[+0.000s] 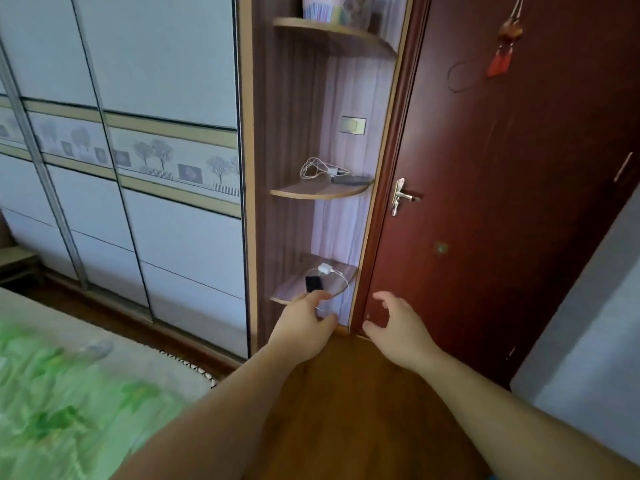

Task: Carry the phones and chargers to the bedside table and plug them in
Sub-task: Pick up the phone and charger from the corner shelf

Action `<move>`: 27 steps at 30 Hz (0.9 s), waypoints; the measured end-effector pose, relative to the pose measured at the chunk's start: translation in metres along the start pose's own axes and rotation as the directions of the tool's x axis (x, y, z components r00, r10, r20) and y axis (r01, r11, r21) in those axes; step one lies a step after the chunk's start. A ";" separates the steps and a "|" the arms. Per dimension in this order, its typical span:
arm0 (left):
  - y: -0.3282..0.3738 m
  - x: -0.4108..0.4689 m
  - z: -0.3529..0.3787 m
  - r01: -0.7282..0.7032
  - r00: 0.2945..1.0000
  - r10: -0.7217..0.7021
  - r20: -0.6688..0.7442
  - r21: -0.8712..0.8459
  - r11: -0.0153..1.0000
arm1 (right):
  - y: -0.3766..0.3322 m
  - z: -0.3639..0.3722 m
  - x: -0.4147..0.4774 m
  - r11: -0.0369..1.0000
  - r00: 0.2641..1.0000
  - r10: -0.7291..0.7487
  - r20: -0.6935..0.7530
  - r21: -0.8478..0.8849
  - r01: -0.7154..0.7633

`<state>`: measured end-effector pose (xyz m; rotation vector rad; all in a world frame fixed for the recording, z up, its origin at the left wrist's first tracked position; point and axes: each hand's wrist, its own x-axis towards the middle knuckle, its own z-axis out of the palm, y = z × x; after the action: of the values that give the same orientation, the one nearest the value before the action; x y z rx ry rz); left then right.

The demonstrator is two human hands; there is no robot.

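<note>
Bedroom, seen from standing height. Wardrobe (121, 150) with pale sliding panels and a tree-print band fills the left wall. Dark red door (502, 202) is on the right, shut. Wood floor (346, 393) lies below, and a bed (62, 410) with a green cover sits at lower left, blurred.

Corner shelf unit (277, 116) stands between wardrobe and door, with three curved shelves in view.

Left hand (304, 322): reaching to the front edge of the lower shelf (294, 289), thumb held apart from the fingers, nothing pinched. The index fingertip is at the near end of the black phone (313, 283); contact cannot be confirmed.

Right hand (394, 323): in front of the door's lower part, fingers spread and loosely bent, holding nothing.

Lower shelf: the black phone lies near the front edge. White charger (325, 269) is behind it, and its cable (343, 277) loops over the shelf edge.

Middle shelf (322, 192): dark phone (349, 180) lies flat at the right, with a second white charger (333, 171) and a tangled cord (313, 168) beside it.

Door handle (401, 195) and wall switch (353, 125) noted.
</note>
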<state>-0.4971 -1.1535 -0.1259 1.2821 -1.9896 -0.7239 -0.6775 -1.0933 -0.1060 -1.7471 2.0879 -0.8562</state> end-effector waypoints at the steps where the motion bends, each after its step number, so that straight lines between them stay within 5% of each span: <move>1: -0.004 0.022 0.001 0.009 1.000 -0.009 0.006 0.000 1.000 | 0.004 0.000 0.026 1.000 1.000 0.014 0.017 -0.011 -0.014; 18: -0.075 0.363 0.071 0.091 0.996 -0.088 -0.028 0.126 0.988 | 0.114 0.020 0.413 0.996 0.992 -0.087 0.090 0.022 0.085; 27: -0.140 0.514 0.158 0.292 0.956 -0.284 -0.068 0.221 0.930 | 0.227 0.097 0.618 0.995 0.953 0.033 0.301 0.081 -0.060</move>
<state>-0.6973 -1.6647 -0.2126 1.7394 -1.9193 -0.6129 -0.9410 -1.6930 -0.2252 -1.6574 1.8558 -0.6163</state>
